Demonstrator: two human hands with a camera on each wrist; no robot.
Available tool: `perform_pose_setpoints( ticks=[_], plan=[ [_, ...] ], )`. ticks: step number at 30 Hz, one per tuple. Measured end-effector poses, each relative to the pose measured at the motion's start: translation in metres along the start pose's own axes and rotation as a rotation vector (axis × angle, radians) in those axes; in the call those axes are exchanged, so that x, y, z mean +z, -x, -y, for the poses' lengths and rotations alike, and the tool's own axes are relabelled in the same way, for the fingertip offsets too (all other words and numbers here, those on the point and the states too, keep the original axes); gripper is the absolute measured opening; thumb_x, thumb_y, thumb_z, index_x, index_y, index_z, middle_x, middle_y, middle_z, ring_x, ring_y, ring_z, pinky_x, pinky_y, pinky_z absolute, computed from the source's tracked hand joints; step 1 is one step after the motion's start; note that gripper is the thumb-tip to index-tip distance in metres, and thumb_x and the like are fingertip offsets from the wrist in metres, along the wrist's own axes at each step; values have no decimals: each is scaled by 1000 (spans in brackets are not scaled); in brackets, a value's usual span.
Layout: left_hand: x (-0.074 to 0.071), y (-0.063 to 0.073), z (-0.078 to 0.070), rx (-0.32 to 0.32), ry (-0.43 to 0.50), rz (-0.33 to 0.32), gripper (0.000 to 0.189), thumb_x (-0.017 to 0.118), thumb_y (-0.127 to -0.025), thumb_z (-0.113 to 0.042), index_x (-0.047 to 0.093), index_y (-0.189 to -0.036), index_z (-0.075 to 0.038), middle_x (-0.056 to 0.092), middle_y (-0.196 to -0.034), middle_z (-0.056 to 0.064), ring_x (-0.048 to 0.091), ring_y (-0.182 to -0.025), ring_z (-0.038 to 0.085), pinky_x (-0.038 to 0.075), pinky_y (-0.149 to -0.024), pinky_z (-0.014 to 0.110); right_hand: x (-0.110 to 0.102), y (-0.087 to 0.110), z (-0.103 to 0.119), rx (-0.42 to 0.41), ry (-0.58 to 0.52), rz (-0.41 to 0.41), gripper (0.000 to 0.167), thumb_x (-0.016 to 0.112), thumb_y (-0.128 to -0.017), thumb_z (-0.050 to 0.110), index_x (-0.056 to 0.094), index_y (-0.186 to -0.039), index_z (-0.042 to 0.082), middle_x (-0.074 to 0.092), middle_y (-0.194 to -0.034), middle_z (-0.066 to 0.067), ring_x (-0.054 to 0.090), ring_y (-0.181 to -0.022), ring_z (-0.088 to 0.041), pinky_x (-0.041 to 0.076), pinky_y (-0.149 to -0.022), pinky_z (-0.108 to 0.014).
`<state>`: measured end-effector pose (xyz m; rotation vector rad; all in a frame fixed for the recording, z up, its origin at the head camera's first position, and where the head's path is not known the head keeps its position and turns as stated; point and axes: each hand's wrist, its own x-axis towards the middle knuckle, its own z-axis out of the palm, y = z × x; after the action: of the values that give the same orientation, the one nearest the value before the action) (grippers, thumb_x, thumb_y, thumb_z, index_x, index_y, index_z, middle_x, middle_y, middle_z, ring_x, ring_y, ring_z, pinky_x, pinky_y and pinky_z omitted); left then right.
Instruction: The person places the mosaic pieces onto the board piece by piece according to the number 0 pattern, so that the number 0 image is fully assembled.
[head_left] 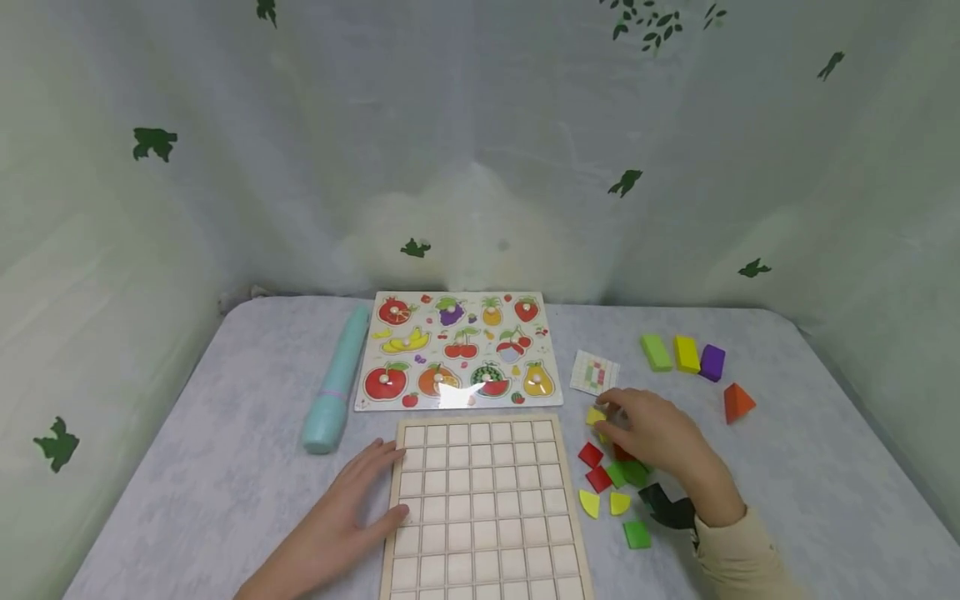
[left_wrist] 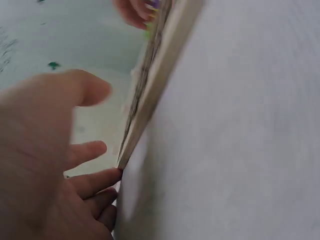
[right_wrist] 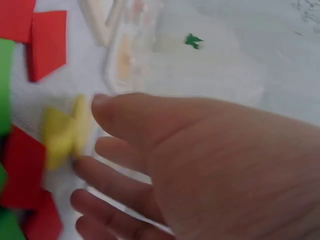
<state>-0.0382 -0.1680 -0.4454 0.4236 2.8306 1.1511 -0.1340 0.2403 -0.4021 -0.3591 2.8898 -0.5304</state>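
A wooden grid board lies on the table with pale squares in its frame. My left hand is at its left edge, fingers extended; in the left wrist view a fingertip touches the board's side. Right of the board, my right hand hovers over small flat coloured pieces. Its thumb and fingers are apart beside yellow pieces, with no piece visibly gripped. Nearby lie red squares, yellow quarter-rounds, a green square and black pieces. The hand partly hides red and green pieces.
Behind the board lies a fruit knob puzzle, with a turquoise tapered tube at its left. A small pattern card is to its right. Green, yellow, purple and orange blocks stand farther right.
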Motion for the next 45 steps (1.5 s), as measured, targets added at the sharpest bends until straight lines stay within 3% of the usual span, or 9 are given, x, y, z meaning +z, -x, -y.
perform_pose_setpoints(
  ticks=[4, 8, 14, 21, 28, 33, 38, 42, 45],
  plan=[
    [11, 5, 12, 113, -107, -28, 74, 77, -93, -40, 45, -155, -17, 42, -163, 6, 36, -151, 32, 26, -126, 33, 10, -3, 0, -46, 23, -45, 18, 78, -92, 20, 74, -108, 12, 70, -100, -1, 59, -83, -16, 59, -72, -33],
    [15, 7, 20, 257, -253, -82, 80, 78, -90, -41, 44, -156, -13, 42, -163, 6, 41, -148, 28, 6, -120, 4, 18, -4, -3, -131, 56, -128, 15, 76, -92, 11, 76, -108, 14, 71, -106, -2, 62, -94, -20, 62, -83, -41],
    [14, 5, 24, 311, -317, -108, 81, 79, -89, -41, 45, -155, -9, 43, -162, 7, 42, -148, 27, 4, -122, 7, 24, -9, -2, -83, 22, -165, 25, 82, -89, 27, 74, -108, 13, 68, -92, 3, 59, -84, -15, 57, -73, -33],
    [12, 4, 23, 275, -322, -95, 79, 79, -89, -41, 46, -155, -11, 42, -163, 6, 42, -148, 28, 3, -122, 6, 27, -11, -1, -167, -26, -170, 27, 76, -91, 5, 74, -117, 9, 74, -112, -1, 65, -107, -24, 59, -94, -47],
    [12, 5, 22, 268, -315, -91, 78, 78, -90, -42, 47, -155, -12, 41, -164, 4, 41, -149, 26, 4, -122, 6, 31, -10, 7, -85, 58, -181, 26, 83, -89, 27, 76, -110, 14, 70, -100, 1, 57, -97, -21, 57, -82, -38],
    [11, 6, 21, 237, -293, -73, 77, 76, -91, -43, 46, -156, -14, 40, -164, 3, 42, -149, 27, 2, -120, 4, 32, -9, 7, -130, 63, -193, 22, 79, -90, 15, 78, -112, 15, 72, -112, -5, 61, -104, -26, 59, -88, -43],
    [11, 6, 20, 190, -289, -50, 77, 75, -92, -46, 46, -156, -16, 38, -165, 1, 40, -151, 26, 1, -119, 4, 31, -9, 5, -146, 54, -204, 23, 80, -90, 17, 78, -113, 14, 73, -113, -6, 61, -107, -29, 59, -89, -46],
    [11, 6, 19, 157, -303, -39, 77, 75, -91, -48, 46, -156, -18, 38, -166, -1, 39, -151, 24, 22, -125, 25, 31, -10, 4, -164, 71, -212, 20, 83, -89, 19, 79, -108, 14, 73, -108, -4, 61, -104, -27, 59, -90, -44],
    [11, 6, 18, 144, -316, -35, 78, 75, -91, -48, 46, -156, -18, 38, -165, -1, 39, -151, 23, 33, -119, 43, 32, -11, 3, -194, 89, -228, 21, 84, -88, 20, 79, -107, 14, 72, -105, -3, 60, -99, -23, 60, -86, -41]
  ],
)
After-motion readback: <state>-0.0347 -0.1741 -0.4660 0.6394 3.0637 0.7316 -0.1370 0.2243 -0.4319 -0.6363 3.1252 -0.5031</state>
